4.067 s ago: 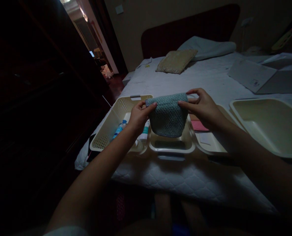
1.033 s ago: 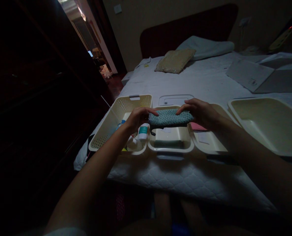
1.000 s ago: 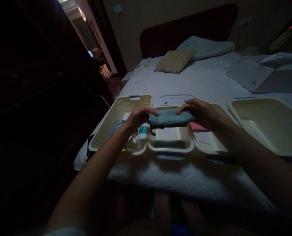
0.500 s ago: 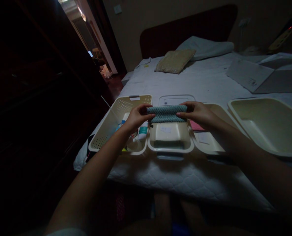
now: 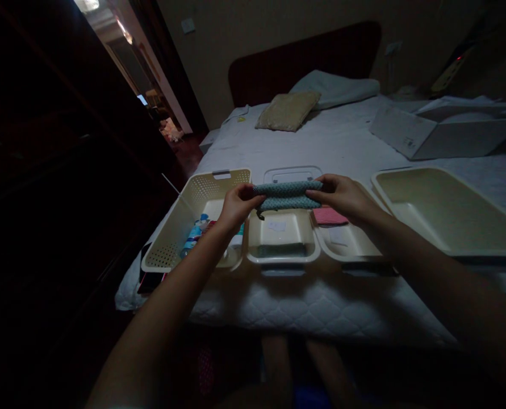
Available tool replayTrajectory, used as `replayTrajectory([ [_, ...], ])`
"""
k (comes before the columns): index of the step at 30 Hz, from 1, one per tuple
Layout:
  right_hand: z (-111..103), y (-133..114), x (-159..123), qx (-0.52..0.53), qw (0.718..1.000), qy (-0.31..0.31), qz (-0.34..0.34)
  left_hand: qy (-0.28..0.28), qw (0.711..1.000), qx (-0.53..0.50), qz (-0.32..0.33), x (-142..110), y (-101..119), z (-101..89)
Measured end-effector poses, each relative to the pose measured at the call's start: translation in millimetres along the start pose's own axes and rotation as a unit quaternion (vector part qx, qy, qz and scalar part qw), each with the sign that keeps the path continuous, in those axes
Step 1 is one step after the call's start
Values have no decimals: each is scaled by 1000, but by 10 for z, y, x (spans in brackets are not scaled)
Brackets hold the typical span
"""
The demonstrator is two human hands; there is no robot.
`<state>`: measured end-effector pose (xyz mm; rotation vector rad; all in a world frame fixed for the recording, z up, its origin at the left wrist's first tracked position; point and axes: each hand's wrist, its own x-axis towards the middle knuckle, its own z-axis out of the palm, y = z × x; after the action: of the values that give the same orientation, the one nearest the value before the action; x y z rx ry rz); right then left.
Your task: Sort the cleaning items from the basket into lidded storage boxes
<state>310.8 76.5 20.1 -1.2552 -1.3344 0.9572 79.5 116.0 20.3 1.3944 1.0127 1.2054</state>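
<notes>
A folded teal cloth [image 5: 287, 195] with a bumpy weave is stretched level between my hands. My left hand [image 5: 241, 205] pinches its left end, and my right hand [image 5: 340, 196] grips the right end, thumb in front. From the lower left corner of the cloth hangs a small dark loop. Directly below it is a small cream bin [image 5: 284, 260] with a paper label [image 5: 277, 226] inside and a dim greenish strip at its near side. A folded pink cloth [image 5: 329, 216] lies in the cream bin [image 5: 355, 258] to the right, partly behind my right hand.
On the left stands a perforated cream basket [image 5: 205, 184] holding bottles [image 5: 191, 238] and other items. A larger cream bin [image 5: 431, 210] sits at the far right. Farther back on the bed are a clear lid [image 5: 293, 173], a beige cushion [image 5: 287, 111] and a white box [image 5: 461, 136].
The view has shifted, showing more of the pink cloth, the bottles and the white box. Both hands still hold the teal cloth, which looks slightly flatter.
</notes>
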Motion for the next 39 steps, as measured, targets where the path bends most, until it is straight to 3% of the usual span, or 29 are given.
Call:
replayTrajectory([
  [5,-396,-42,-119,-29,996,81,-37,-37,999,-11,19,92,46,436],
  [15,-1487,102,-331,-140,968,210,-10,-133,990,36,41,376,72,1697],
  [22,-2153,399,-458,-177,953,237,66,-228,965,122,35,529,-28,2430],
  [28,-2458,570,-522,-259,933,213,127,-299,924,229,67,524,-25,2749],
  [31,-2520,587,-586,-320,913,167,191,-348,890,278,97,495,-40,2855],
  [33,-2527,561,-634,-377,891,121,223,-384,853,331,123,468,-40,2935],
  [35,-2506,516,-663,-459,855,75,230,-415,798,416,134,437,-22,3024],
  [39,-2398,485,-633,-559,788,-19,258,-448,651,599,128,357,4,3204],
])
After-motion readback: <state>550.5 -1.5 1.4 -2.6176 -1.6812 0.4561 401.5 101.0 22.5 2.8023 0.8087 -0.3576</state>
